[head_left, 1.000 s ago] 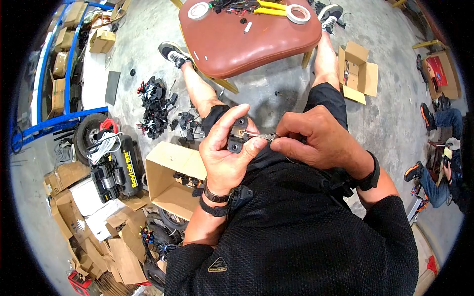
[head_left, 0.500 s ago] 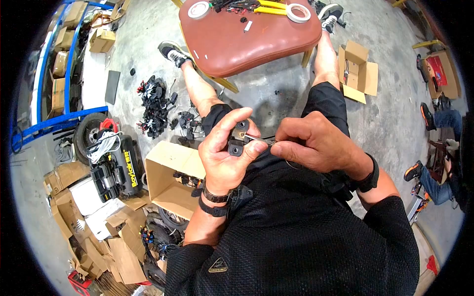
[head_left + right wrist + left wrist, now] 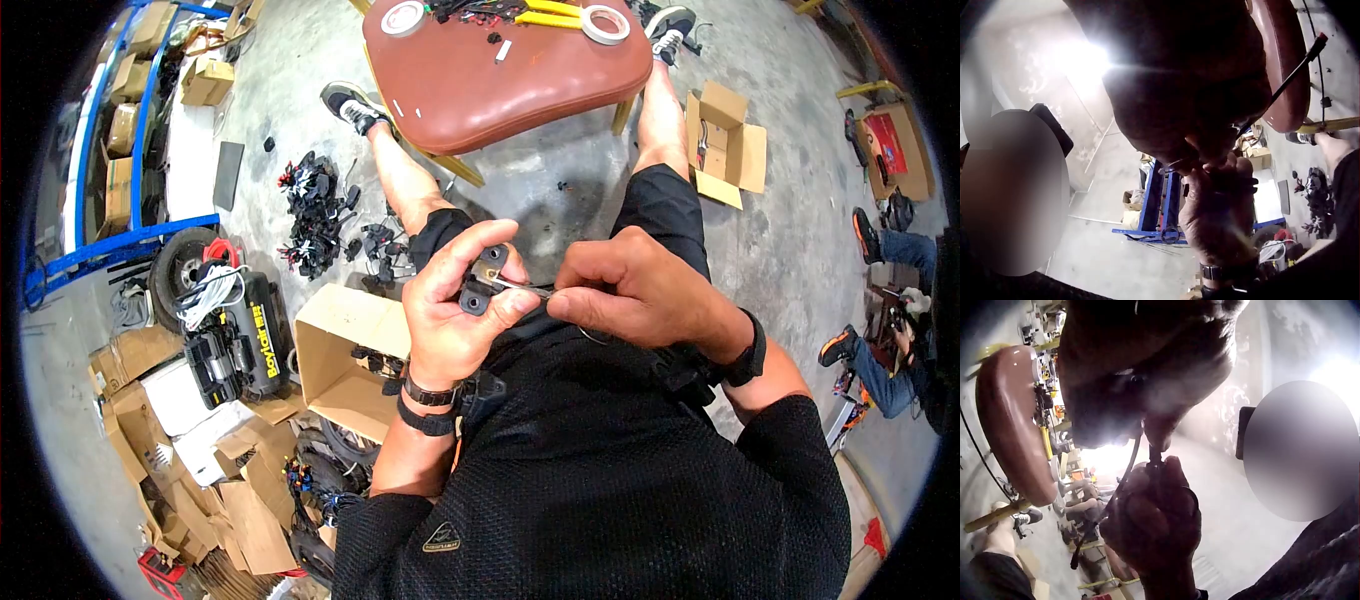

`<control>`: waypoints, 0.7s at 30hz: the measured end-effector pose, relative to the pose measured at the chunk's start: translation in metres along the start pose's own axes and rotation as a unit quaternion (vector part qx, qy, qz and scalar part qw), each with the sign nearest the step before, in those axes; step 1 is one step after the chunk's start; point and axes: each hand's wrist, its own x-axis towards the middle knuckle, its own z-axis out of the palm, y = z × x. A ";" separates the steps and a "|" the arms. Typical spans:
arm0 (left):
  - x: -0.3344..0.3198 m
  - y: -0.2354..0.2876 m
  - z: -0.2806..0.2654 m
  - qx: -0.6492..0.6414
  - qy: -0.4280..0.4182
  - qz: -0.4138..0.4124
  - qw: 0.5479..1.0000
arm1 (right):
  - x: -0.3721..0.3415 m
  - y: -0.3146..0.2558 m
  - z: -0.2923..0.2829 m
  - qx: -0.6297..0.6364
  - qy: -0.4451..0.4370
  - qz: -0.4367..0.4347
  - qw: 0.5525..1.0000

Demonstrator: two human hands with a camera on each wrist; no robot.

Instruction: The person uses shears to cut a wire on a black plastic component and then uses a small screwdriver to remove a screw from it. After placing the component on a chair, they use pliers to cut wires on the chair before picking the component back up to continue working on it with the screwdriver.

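In the head view, my left hand (image 3: 445,300) grips a small black plastic part (image 3: 474,301) with a round hole in each end, thumb along its near side. My right hand (image 3: 635,290) pinches a thin silver piece (image 3: 512,285) between thumb and bent forefinger; its tip reaches the middle of the black part. Whether the silver piece is a tool or a wire end, I cannot tell. Out of the right hand runs a thin dark cable (image 3: 1291,80) with a small connector at its end. Both hands are dark against the light in the wrist views.
Ahead stands a brown padded stool (image 3: 510,90) with tape rolls (image 3: 605,25), yellow-handled pliers (image 3: 550,15) and small parts. An open carton (image 3: 345,325) sits beside my left forearm, another carton (image 3: 728,150) at front right. Black wired parts (image 3: 318,215) lie heaped on the floor near an air compressor (image 3: 240,340).
The black part has turned slightly in my left hand, and the silver piece now slants more steeply against it. My right hand has shifted slightly; both hands keep their grips.
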 end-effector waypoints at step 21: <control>0.004 -0.009 0.008 -0.054 0.031 0.064 0.996 | 0.009 0.027 0.022 0.367 0.028 0.113 0.923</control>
